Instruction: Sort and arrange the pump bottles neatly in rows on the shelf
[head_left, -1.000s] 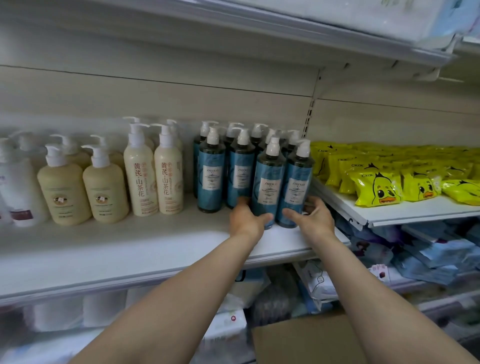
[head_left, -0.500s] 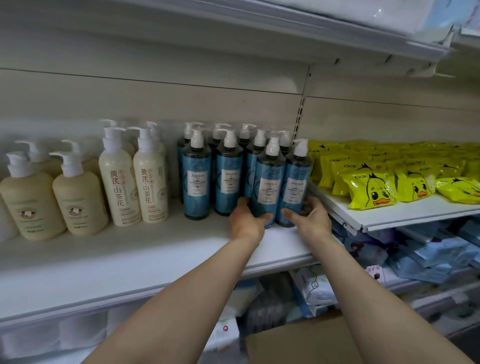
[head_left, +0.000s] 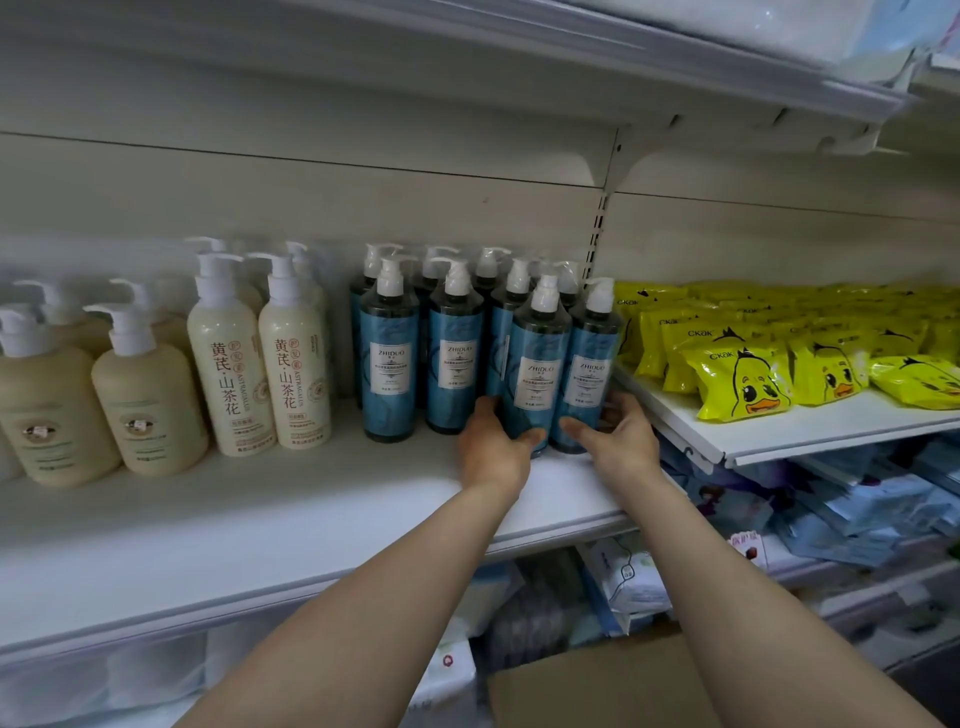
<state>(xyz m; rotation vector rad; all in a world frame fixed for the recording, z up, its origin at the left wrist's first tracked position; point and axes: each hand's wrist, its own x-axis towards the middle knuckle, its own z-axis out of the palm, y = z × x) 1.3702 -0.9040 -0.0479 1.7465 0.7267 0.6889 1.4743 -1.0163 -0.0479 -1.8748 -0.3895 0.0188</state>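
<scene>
Nearest, a box (head_left: 597, 686) lies below the shelf (head_left: 260, 519). On the shelf's right end, the left hand (head_left: 491, 452) grips one blue bottle (head_left: 535, 364) and the right hand (head_left: 618, 436) curls round its neighbour (head_left: 589, 364). More blue bottles (head_left: 415, 353) stand behind and left; cream bottles (head_left: 260, 364) farther left.

Glossy plastic bottles (head_left: 535, 374); matt white shelf (head_left: 260, 519)

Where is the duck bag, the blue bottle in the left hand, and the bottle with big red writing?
Duck bag (head_left: 743, 383): head view, on the duck's face.
Blue bottle (head_left: 535, 379): head view, on its white label.
Cream bottle (head_left: 224, 364): head view, on its red lettering.
</scene>
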